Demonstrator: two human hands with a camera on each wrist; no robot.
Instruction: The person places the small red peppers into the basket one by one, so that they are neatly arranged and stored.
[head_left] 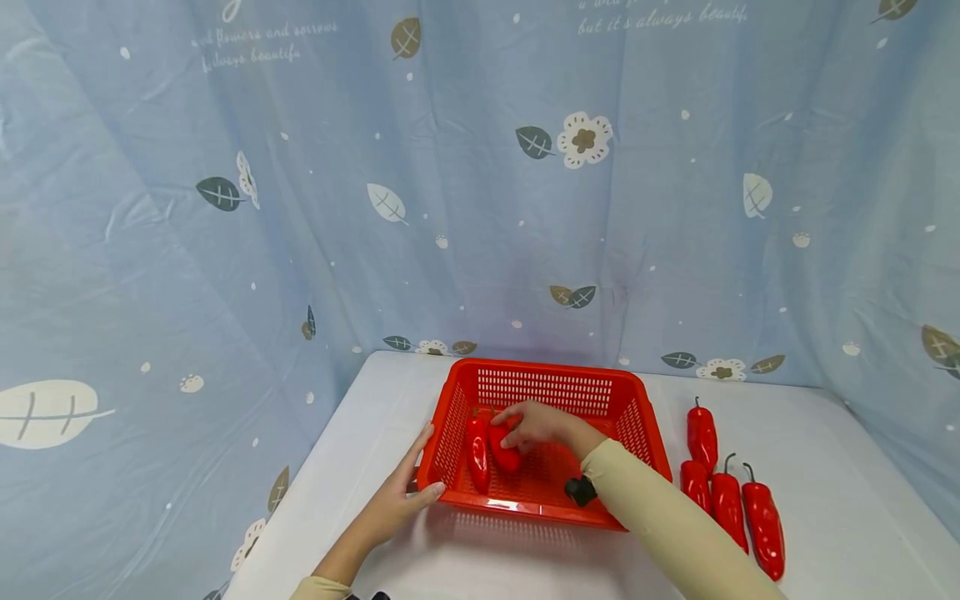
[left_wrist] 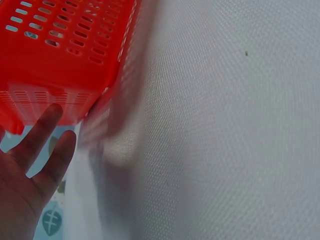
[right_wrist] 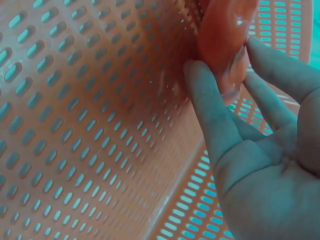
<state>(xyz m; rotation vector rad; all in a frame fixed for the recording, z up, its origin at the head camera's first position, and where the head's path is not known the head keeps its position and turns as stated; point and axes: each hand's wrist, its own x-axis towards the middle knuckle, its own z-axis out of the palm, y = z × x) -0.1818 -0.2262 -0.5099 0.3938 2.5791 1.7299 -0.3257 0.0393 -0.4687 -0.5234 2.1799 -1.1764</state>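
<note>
A red plastic basket (head_left: 555,367) with slotted walls stands on the white table. Inside it, toward the left, a glossy red pepper (head_left: 477,454) lies lengthwise. Beside that one is a second red pepper (head_left: 506,460), which my right hand (head_left: 538,423) holds from above. The right wrist view shows thumb and fingers on either side of this pepper (right_wrist: 225,37), close to the basket's slotted surface. My left hand (head_left: 397,500) is at the basket's left front corner, its thumb by the front rim. In the left wrist view its fingers (left_wrist: 57,160) look straight.
Several red peppers (head_left: 726,500) with dark stems lie on the table (head_left: 840,467) to the right of the basket. A blue curtain (head_left: 480,208) with leaf and flower prints hangs behind the table and along its sides.
</note>
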